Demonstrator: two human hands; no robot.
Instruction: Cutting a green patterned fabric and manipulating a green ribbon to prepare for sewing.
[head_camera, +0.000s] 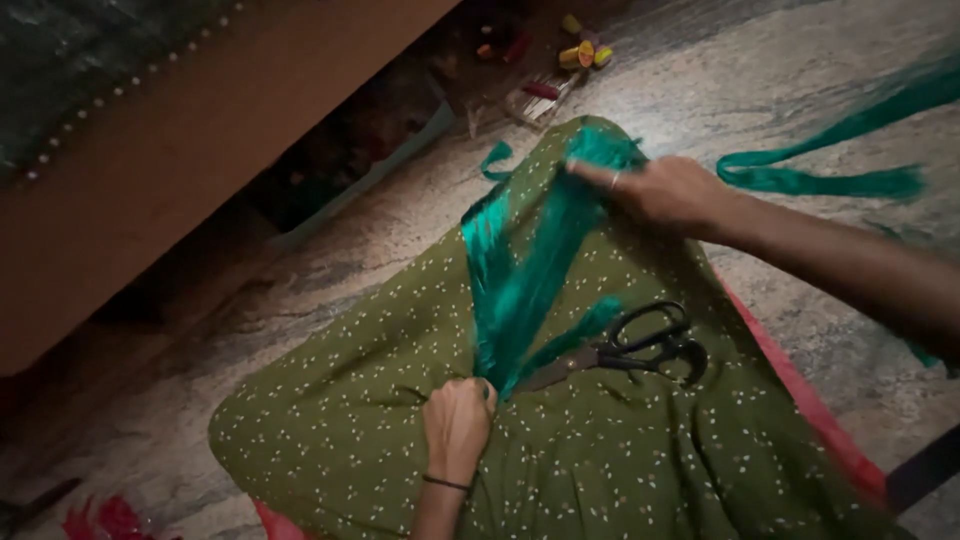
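A bundle of teal threads (520, 290) runs diagonally across dotted green cloth (350, 420) on the floor, its near end clenched in the left hand (458, 425), its far end gripped by the right hand (670, 190), black scissors (640, 345) just beside

thread spools (583, 52) | green strip (820, 178) | stone floor (760, 70) | wooden furniture (200, 130)

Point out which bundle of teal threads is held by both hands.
The teal bundle on the dotted green cloth: left hand grips its bottom, right hand its top. The other bundle lies untouched on the floor.
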